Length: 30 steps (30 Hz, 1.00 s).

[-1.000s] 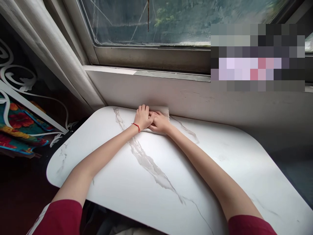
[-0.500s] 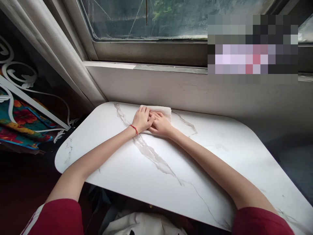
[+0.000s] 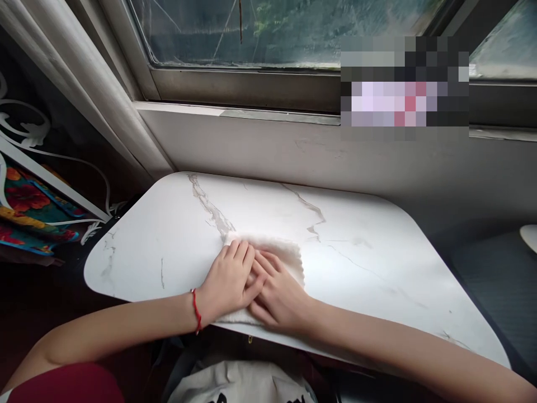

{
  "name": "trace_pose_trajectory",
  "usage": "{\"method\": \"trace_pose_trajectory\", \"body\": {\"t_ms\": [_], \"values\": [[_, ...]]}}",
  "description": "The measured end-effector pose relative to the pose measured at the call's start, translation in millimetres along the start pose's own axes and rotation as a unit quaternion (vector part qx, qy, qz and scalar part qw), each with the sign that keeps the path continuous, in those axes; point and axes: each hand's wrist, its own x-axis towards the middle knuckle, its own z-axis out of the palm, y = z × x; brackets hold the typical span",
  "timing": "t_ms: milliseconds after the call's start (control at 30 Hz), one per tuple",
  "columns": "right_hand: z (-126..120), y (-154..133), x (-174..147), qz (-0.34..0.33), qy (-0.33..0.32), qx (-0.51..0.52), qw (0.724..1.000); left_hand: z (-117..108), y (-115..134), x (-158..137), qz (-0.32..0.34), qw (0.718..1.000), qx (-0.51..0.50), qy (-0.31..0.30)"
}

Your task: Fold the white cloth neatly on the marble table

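A white cloth (image 3: 289, 256) with a scalloped edge lies flat on the white marble-patterned table (image 3: 268, 210), close to its near edge. My left hand (image 3: 229, 277), wearing a red string bracelet (image 3: 196, 311) at the wrist, rests on the cloth with fingers stretched out flat. Beside it my right hand (image 3: 280, 294) also presses flat on the cloth, its fingers extended. The two hands touch, and the left thumb overlaps the right hand. Part of the cloth is hidden under both palms.
Behind the table's far edge stands a pale wall (image 3: 251, 148) below a window (image 3: 285, 33). A curtain (image 3: 75, 73) hangs at the left, near a white metal frame (image 3: 54, 179) and flowered fabric (image 3: 25, 201). A dark grey surface (image 3: 495, 285) lies to the right.
Both hands and the cloth have slid from the table's far edge toward me, to the near edge. My elbows have bent outward. The view has shifted slightly to the right.
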Motion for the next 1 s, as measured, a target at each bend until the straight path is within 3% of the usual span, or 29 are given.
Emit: {"method": "trace_pose_trajectory", "body": {"t_ms": [133, 333, 600, 1000], "values": [[1.2, -12.1, -6.3, -0.015, -0.008, 0.024, 1.0, -4.7, 7.2, -14.1, -0.001, 1.0, 0.008, -0.013], [-3.0, 6.7, 4.6, -0.025, -0.008, 0.027, 0.999, -4.2, -3.3, 9.8, -0.025, 0.997, -0.037, -0.058], [-11.8, 70.6, 21.9, -0.027, -0.015, -0.003, 1.0, 18.2, -19.5, 70.7, -0.041, 0.998, 0.006, -0.056], [-31.4, 181.4, 24.2, 0.061, -0.012, -0.069, 0.996, 66.3, -34.8, 190.1, -0.033, 0.999, -0.002, -0.004]]}}
